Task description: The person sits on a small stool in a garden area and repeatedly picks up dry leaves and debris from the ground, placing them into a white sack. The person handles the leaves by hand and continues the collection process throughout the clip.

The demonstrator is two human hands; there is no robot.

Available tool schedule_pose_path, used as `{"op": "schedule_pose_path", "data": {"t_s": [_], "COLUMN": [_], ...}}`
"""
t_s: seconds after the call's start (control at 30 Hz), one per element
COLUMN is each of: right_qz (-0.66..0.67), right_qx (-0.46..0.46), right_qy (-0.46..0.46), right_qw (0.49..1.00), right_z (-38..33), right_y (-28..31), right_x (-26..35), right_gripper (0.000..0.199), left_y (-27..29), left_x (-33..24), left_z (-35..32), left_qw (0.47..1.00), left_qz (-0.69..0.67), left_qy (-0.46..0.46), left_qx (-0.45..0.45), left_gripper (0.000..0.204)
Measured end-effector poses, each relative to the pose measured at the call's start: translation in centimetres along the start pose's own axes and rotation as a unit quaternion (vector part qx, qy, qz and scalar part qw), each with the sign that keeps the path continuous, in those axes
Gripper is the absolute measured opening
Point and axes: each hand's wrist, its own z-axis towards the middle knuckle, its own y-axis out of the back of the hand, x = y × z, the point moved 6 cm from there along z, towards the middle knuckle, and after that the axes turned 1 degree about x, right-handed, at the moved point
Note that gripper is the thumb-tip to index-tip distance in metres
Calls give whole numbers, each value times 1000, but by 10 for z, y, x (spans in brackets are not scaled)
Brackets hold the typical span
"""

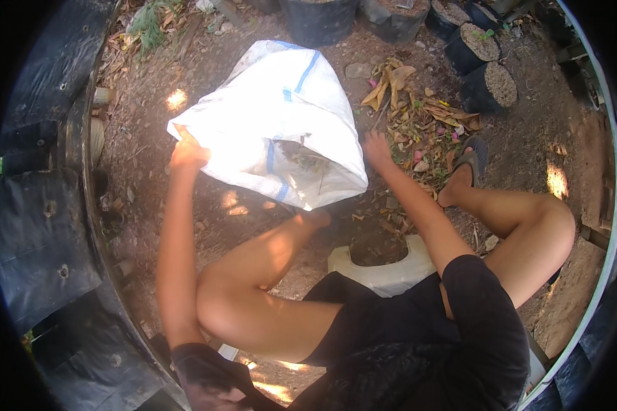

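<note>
White sack (253,130) gapes, contents (307,160) indistinct; left grip (189,151) pinches its left edge; hold of right grip (377,149) beside it unclear.

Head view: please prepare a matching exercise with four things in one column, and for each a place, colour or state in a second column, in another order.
Column one:
1. Sack
2. Left hand
3. Sandal
4. Dry leaves

Column two:
A. worn on a foot
B. yellow-brown, scattered on the ground
C. white and blue
D. holding the sack's left edge

Pairs: 1-C, 2-D, 3-A, 4-B
</note>
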Motion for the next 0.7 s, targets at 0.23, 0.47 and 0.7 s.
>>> {"op": "schedule_pose_path", "data": {"t_s": [0.23, 0.47, 0.7], "right_qz": [26, 25, 5], "right_qx": [-42, 7, 85], "right_qy": [37, 6, -24], "right_qw": [998, 1000, 996], "right_z": [-10, -34, -81], "right_y": [3, -3, 8], "right_x": [-2, -5, 8], "right_gripper": [16, 16, 19], "left_y": [-1, 1, -10], "left_x": [-12, -15, -24], "left_z": [-7, -5, 13], "left_qw": [998, 998, 986], "left_qz": [12, 3, 22], "left_qy": [23, 11, -133], "left_qx": [52, 57, -93], "left_gripper": [94, 92, 94]}}
